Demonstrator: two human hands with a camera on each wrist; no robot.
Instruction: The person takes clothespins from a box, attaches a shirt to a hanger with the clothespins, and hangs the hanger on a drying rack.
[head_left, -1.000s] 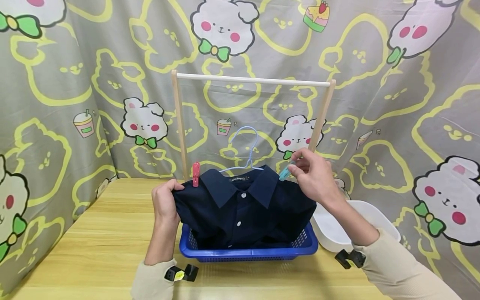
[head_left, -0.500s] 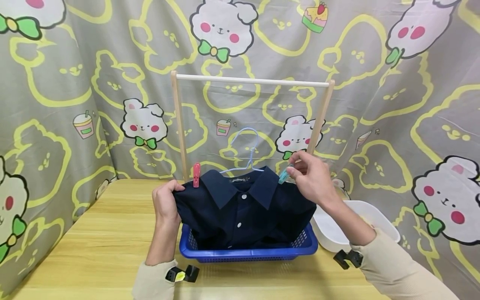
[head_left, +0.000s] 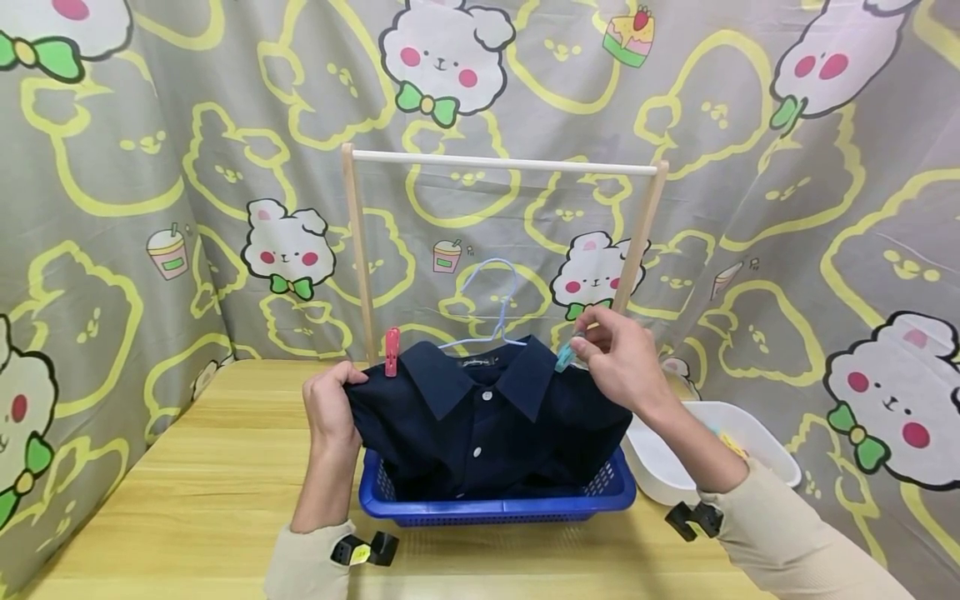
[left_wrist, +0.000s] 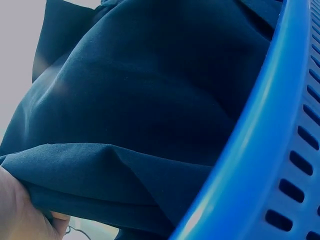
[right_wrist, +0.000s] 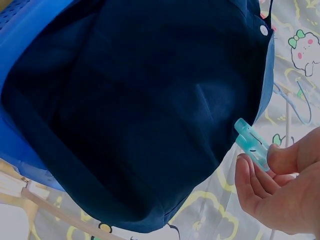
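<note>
The dark shirt [head_left: 517, 450] mid-frame looks to me like smooth, matt cloth, the blue basket [head_left: 495, 507] holding it glossy plastic, the teal clothespin [right_wrist: 252, 145] translucent plastic, the tabletop [head_left: 225, 475] at lower left smooth, wood-grained.

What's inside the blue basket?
Part of a navy collared shirt is inside the blue basket. The shirt hides the basket's bottom, so anything underneath it can't be seen.

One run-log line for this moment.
left hand: grips navy cloth shirt | right hand: pinches teal plastic clothespin | red plastic clothespin: upright near left hand
</note>
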